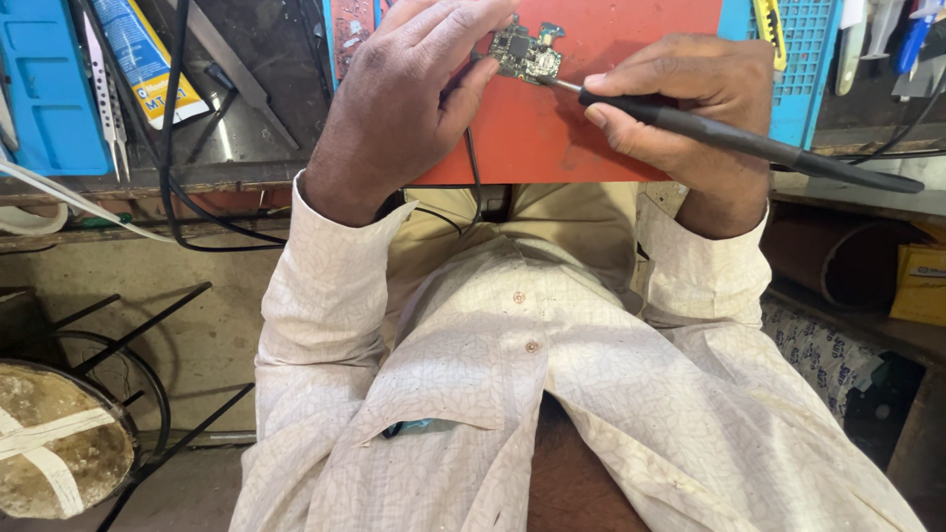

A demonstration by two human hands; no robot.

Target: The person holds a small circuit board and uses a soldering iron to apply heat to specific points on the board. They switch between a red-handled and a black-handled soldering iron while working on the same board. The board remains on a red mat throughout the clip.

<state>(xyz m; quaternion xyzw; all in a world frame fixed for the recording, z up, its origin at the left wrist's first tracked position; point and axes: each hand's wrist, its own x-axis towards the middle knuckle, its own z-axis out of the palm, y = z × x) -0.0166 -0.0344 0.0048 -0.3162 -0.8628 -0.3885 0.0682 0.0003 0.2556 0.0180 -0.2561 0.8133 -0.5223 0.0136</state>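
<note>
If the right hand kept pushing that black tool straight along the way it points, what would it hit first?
The right hand holds a black soldering iron aimed left. Its tip already seems to meet the small circuit board that the left hand holds, though depth is hard to judge.

A flat blue-and-yellow packet (pixel 146 61) with a white panel lies tilted on the dark bench top at upper left, beside a blue tray (pixel 44 89). At the right edge, below the bench, a yellow cardboard box (pixel 921 284) sits on a shelf, partly cut off

Soldering iron (pixel 749 143) tip on circuit board (pixel 527 54)
</note>
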